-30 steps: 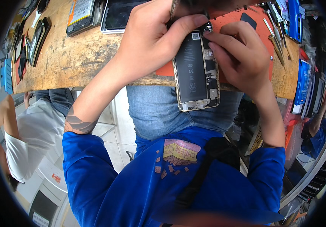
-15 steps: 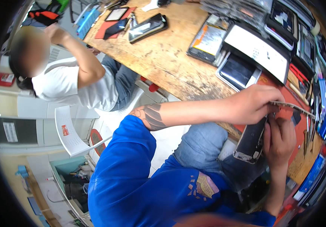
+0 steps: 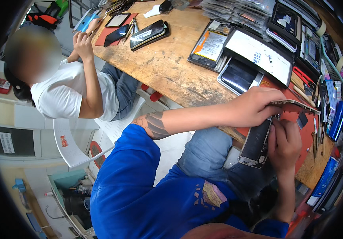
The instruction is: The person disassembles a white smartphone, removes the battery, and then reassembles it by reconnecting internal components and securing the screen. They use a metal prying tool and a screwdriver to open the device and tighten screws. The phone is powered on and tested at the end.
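Observation:
An opened phone (image 3: 254, 147) with a dark, bare inside tilts over my lap at the table edge. My left hand (image 3: 255, 105) is closed at the phone's far end, its fingers on a thin lifted phone panel (image 3: 301, 104) seen nearly edge-on. My right hand (image 3: 286, 139) is closed beside the phone's right edge, fingertips bunched at the gap under the panel. A tiny shiny bit shows between the two hands, but the fingers hide what the right ones pinch. Beyond them, a small dark square piece (image 3: 302, 120) is seen against the red mat (image 3: 304, 137).
Behind my hands are a white-topped box (image 3: 257, 49), a silver-edged phone (image 3: 239, 75) and an opened phone with its battery showing (image 3: 209, 46). Screwdrivers (image 3: 314, 143) and red-handled pliers (image 3: 303, 75) lie at the right. A person in a white shirt (image 3: 66, 89) sits at the left.
The whole view has shifted slightly, with my hands staying at the phone. The seated person's hands have come down from the head, out over the table edge.

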The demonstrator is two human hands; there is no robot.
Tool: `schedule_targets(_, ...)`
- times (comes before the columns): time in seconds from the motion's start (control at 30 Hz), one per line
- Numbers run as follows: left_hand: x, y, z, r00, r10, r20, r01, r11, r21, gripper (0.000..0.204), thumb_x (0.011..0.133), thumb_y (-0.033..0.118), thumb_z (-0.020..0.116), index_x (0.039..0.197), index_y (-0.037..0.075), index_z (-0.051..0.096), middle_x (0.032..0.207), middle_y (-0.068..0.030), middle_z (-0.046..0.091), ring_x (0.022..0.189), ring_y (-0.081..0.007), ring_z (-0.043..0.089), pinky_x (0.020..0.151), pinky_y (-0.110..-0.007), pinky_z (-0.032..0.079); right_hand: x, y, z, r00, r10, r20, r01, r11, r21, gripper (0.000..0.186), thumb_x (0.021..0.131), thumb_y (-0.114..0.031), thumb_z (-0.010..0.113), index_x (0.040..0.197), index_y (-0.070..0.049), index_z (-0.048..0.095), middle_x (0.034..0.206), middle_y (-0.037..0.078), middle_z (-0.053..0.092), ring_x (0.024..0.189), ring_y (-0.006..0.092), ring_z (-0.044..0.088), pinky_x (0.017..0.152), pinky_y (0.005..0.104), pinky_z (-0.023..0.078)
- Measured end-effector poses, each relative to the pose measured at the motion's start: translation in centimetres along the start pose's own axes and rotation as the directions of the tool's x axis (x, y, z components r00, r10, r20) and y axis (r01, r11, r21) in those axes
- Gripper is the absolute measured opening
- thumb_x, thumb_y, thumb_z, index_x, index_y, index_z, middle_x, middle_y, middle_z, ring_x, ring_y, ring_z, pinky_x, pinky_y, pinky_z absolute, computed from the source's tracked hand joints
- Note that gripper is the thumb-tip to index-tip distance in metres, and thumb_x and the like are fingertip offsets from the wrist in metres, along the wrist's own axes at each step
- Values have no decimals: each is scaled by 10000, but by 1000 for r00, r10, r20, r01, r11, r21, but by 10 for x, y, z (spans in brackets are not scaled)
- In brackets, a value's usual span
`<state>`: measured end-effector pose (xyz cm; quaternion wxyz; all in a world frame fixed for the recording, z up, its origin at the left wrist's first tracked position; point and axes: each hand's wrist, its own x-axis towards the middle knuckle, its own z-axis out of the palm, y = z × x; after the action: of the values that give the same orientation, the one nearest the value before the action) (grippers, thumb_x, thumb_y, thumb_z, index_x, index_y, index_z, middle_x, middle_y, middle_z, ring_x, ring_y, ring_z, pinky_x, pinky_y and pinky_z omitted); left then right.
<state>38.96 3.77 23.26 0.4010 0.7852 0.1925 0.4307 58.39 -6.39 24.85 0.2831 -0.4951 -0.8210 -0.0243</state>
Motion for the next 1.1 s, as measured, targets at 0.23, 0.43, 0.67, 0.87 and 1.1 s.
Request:
schedule_targets(0.23, -2, -2, 0, 1000, -30, -2, 30, 999, 30, 265, 966, 13, 740, 1229, 17, 709, 1117, -176, 756, 1042, -376, 753, 858, -419, 589, -9, -2, 0, 999, 41, -14, -41, 999, -34, 257, 915, -56, 780, 1164, 7, 768, 1000, 134, 657, 893, 325, 660, 765, 436, 524)
schedule_targets(0.43, 0, 2, -5, 998, -37, 43, 38, 999, -7, 257, 992, 14, 730, 1248, 25, 708, 1109, -151, 773, 1036, -318, 778, 886, -393, 609, -1, 1, 5, 999, 8, -50, -7, 1000, 11, 253, 910, -67, 787, 1150, 7, 759, 1010, 145, 657, 921, 338, 662, 784, 455, 520)
schedule_targets(0.67, -1, 8, -18, 980, -172, 96, 167, 984, 63, 256, 986, 76, 745, 1235, 27, 709, 1034, -190, 771, 939, -386, 767, 815, -412, 598, -12, -1, 1, 989, 132, -71, -128, 990, 59, 288, 885, -80, 820, 1159, -27, 747, 991, 115, 650, 890, 324, 645, 770, 450, 500)
schedule_targets(0.87, 4, 18, -22, 979, -177, 104, 168, 981, 96, 207, 991, 74, 764, 1182, -3, 740, 1023, -173, 766, 912, -327, 765, 792, -381, 581, -16, -10, 0, 871, 490, -44, -457, 839, 294, 184, 899, -59, 807, 1057, -34, 715, 907, 110, 613, 840, 300, 635, 744, 445, 498)
schedule_targets(1.1, 6, 19, -22, 979, -163, 122, 157, 986, 60, 203, 996, 63, 752, 1194, 15, 744, 1064, -154, 780, 956, -328, 771, 832, -378, 584, -9, -15, 2, 802, 598, 6, -568, 759, 319, 120, 891, -61, 795, 990, -52, 728, 818, 78, 606, 772, 279, 625, 755, 435, 492)
